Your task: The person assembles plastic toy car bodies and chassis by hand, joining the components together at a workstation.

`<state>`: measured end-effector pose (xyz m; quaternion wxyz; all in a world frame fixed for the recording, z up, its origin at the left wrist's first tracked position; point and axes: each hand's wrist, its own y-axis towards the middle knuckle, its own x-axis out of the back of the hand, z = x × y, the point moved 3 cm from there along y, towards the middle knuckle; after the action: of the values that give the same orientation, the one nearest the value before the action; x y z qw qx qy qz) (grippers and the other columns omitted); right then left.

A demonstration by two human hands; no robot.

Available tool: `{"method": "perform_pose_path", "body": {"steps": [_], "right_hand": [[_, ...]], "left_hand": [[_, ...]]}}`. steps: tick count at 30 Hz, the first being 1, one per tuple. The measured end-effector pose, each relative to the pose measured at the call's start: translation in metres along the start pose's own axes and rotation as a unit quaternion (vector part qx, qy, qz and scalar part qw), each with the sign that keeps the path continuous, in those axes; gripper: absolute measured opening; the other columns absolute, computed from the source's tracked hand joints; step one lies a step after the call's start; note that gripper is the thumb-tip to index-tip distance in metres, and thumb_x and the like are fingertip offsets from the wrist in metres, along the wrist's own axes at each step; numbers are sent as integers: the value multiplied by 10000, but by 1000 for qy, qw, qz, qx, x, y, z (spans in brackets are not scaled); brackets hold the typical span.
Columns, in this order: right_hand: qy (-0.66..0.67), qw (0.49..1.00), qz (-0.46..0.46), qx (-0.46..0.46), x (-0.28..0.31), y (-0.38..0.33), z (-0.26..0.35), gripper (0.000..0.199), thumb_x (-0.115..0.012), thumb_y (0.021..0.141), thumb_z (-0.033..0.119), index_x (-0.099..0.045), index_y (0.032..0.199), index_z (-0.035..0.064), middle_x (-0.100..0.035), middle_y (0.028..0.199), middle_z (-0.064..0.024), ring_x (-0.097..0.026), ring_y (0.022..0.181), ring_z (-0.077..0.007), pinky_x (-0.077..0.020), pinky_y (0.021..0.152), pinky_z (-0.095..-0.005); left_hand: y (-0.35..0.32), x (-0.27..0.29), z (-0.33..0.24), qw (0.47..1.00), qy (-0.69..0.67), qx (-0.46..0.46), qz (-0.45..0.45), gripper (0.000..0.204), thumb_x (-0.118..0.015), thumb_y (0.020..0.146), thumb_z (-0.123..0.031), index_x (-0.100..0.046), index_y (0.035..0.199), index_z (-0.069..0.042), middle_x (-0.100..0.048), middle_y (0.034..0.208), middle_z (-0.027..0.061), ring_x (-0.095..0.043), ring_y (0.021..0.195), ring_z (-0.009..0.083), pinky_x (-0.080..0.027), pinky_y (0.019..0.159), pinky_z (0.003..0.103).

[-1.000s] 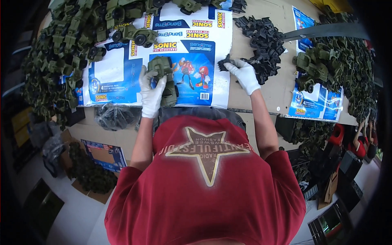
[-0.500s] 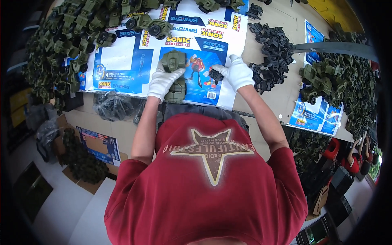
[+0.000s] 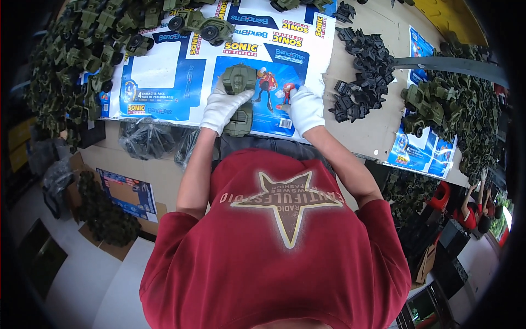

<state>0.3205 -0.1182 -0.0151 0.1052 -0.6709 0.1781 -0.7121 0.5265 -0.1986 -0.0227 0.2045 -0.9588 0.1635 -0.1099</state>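
My left hand (image 3: 224,107), in a white glove, grips an olive-green toy vehicle body (image 3: 239,88) that stands on a blue printed cardboard sheet (image 3: 164,82) at the table's near edge. My right hand (image 3: 306,108), also gloved, rests on the same sheet just right of the toy. Its fingers are closed and seem to pinch a small black part that is barely visible. The two hands are about a hand's width apart.
A heap of black plastic parts (image 3: 364,71) lies right of my hands. Piles of green toy vehicles (image 3: 82,55) fill the left, with more green toys (image 3: 455,104) at far right. Bags of dark parts (image 3: 148,137) hang at the table edge. Another person (image 3: 471,211) sits lower right.
My right hand left the heap of black parts and came left and nearer, ending beside the green toy. My left hand kept its hold on the toy.
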Motion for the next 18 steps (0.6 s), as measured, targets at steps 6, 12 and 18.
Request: {"method": "perform_pose_path", "body": {"steps": [6,12,18], "right_hand": [[40,976,-207,55,8,-21,-26,531,-696,824,354,-562,1290,136,-577,1217,-119,-617,1019,-290,-478,809,-462],[69,983,-172,-19,-29,-10,-45,592,-671,857,432,-552,1357,138,-579,1273,-154,-624,998,-357,-502,842,-464],[162,973,-76,-145,-6,2,-36,534,-661,870,387,-567,1349,170,-553,1315,-164,-576,1147,-357,-468,950,-475]], "left_hand": [[-3,4,4,1000,-23,-5,10,676,-830,760,-108,-492,1341,-32,-662,1170,54,-625,1037,126,-501,911,273],[-17,-1,-33,998,0,-7,69,693,-832,761,-153,-493,1354,-36,-663,1184,55,-626,1057,135,-495,931,275],[-32,-9,-55,980,148,-53,119,863,-843,716,-389,-469,1404,-27,-644,1258,114,-611,1161,193,-460,1001,285]]}}
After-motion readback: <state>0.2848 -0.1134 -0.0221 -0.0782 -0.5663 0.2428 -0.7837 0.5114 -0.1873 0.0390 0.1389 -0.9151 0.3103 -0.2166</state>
